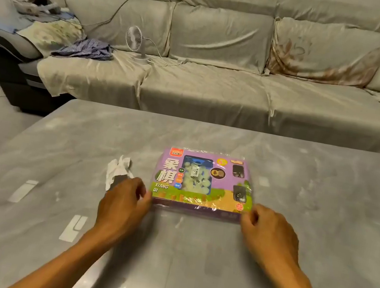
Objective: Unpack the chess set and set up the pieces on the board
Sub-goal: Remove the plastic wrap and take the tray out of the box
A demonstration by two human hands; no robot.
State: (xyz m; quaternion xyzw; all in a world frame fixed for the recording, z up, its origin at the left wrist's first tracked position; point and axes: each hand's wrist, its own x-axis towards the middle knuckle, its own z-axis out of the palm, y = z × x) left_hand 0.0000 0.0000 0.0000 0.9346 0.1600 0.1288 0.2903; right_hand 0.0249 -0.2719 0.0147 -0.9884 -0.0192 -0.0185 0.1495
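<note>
Two bare forearms reach up from the bottom edge of the frame across the grey marbled bench (326, 190). The left hand (122, 204) sits just left of centre, its fingers loosely curled at the near left corner of the chess set box (203, 186); whether they pinch the wrap or only touch it I cannot tell. The right hand (267, 233) mirrors it at the near right corner, fingers curled against the box edge, its hold just as unclear. The box lies flat at the centre of the frame, purple, wrapped in shiny clear film, with a window showing pale round pieces inside. Just left of it, beyond the left hand, lies a crumpled white tissue (119, 170). Beyond the bench, a long grey sofa (217, 93) fills the upper frame, carrying a small white fan (135, 42) left of centre and a heap of clothes (84, 48) at upper left
</note>
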